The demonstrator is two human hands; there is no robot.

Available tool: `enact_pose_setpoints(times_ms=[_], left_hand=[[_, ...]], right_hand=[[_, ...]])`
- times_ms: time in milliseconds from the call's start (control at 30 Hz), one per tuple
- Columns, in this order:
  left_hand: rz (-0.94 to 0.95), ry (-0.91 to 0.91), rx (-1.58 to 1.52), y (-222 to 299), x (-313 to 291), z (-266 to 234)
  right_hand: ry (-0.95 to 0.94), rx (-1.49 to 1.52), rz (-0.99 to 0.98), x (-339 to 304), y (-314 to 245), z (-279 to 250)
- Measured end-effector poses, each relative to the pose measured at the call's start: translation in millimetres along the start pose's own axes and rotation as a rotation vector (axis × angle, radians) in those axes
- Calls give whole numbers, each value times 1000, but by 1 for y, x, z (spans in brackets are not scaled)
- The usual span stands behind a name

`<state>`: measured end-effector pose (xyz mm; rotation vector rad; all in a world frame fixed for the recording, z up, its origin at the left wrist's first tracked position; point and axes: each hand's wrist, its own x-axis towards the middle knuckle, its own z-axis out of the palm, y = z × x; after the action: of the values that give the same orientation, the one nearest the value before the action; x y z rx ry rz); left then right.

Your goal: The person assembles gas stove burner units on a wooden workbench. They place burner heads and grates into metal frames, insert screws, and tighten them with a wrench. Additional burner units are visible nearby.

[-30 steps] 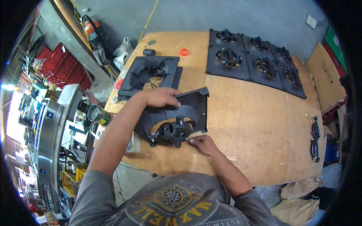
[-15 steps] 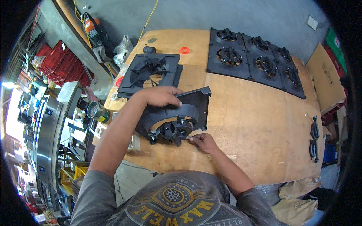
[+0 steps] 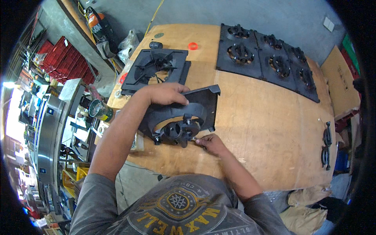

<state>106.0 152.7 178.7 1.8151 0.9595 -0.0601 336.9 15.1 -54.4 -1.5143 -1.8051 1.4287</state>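
Matte black, a plate (image 3: 209, 111) tilts over the table (image 3: 270, 129), its raised ring (image 3: 197, 111) and burner (image 3: 170, 130) turned toward the person. Left hand (image 3: 166, 94) fingers grip its upper edge, apparently steadying it; right hand (image 3: 211, 144) fingers pinch a small fitting (image 3: 193, 138) beside the burner.

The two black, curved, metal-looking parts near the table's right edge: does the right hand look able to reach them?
Probably yes, with a stretch: only brown wooden tabletop shows between the right hand and the black curved parts. But its fingers seem to pinch a silvery metal piece.
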Motion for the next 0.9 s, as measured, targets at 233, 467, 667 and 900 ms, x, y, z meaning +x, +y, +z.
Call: enact_pose_setpoints(times_ms=[233,467,667,900], left_hand=[[-70,22,-21,5,-9,0],[-20,27,-38,1,-4,-1],[-49,21,-22,5,-5,-3],[-69,2,-34,9,-6,-5]], right_hand=[[119,-411,-129,-17,-40,-17],[57,-955,-210,-2,-67,-30],[259,101,-212,-13,-12,17],[265,-629,-256,-29,-56,-15]])
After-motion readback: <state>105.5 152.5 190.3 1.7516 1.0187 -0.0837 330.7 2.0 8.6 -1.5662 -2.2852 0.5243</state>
